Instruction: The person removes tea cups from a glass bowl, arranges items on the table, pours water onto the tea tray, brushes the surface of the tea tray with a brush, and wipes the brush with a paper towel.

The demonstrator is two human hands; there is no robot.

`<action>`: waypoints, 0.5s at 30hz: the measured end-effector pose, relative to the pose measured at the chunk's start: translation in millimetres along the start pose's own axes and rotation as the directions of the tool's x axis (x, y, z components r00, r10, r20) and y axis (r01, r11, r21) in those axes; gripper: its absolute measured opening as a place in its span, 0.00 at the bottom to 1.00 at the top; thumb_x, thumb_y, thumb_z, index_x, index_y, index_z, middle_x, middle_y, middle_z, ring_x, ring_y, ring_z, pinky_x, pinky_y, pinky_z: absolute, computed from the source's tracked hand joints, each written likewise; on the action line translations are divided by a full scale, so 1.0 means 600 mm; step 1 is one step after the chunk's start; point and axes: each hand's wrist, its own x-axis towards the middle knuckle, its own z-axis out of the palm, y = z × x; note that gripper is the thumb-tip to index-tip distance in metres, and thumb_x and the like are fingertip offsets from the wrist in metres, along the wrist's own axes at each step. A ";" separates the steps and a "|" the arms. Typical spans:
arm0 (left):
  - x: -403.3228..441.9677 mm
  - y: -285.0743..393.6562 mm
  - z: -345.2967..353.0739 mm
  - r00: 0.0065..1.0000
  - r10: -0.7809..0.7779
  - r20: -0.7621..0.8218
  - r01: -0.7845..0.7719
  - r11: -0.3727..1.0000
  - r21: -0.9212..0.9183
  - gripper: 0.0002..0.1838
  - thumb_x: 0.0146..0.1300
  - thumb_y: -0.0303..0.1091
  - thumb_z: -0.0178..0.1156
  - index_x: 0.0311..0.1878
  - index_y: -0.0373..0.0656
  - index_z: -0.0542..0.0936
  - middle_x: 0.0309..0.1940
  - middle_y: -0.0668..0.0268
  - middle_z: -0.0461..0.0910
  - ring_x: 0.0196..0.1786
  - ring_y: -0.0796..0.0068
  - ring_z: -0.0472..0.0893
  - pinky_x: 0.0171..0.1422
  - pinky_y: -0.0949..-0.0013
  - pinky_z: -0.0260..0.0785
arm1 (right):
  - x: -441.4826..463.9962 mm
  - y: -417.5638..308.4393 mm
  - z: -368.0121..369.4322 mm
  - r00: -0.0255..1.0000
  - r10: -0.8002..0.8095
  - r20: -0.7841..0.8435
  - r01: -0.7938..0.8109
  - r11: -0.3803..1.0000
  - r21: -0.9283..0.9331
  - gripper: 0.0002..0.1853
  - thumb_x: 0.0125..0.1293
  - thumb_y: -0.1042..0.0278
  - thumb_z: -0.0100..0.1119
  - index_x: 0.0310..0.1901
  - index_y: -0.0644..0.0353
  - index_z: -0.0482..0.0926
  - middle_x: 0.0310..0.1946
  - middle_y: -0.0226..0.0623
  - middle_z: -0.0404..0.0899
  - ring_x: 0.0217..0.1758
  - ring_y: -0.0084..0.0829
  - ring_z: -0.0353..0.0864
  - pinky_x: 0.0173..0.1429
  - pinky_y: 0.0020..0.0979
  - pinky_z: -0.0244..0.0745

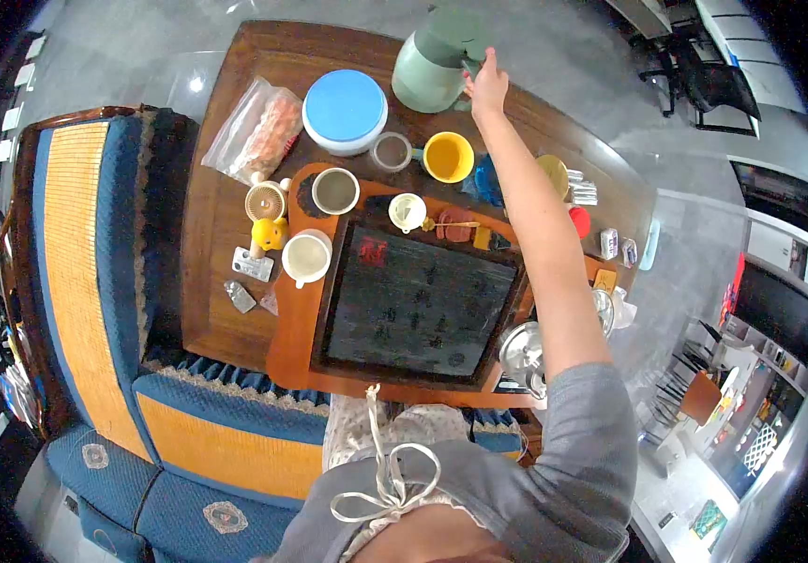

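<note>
My right arm stretches far across the wooden table. At its end, my right hand (487, 86) has its fingers closed around the handle of a pale green thermos jug (427, 75) near the table's far edge. The jug has a darker green top and stands upright or slightly tilted; I cannot tell which. Beside it are a tub with a blue lid (345, 106), a clear glass (391, 152) and a yellow mug (448, 157). My left hand is out of view.
A tea tray (413, 314) with a dark panel lies before me, bearing a grey-filled cup (335, 191), a white pitcher (307, 258) and a small white cup (407, 213). A steel kettle (522, 354) stands right. At left are a plastic food bag (256, 129) and a yellow duck (270, 234).
</note>
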 end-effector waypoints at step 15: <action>0.009 0.028 -0.006 0.999 -0.022 0.024 0.021 0.999 0.037 0.17 0.63 0.42 0.50 0.47 0.39 0.72 0.39 0.62 0.75 0.40 0.68 0.77 0.39 0.63 0.71 | -0.020 0.089 -0.015 0.996 -0.044 0.081 0.052 0.993 -0.103 0.18 0.66 0.57 0.41 0.37 0.65 0.74 0.17 0.37 0.73 0.14 0.22 0.67 0.19 0.24 0.61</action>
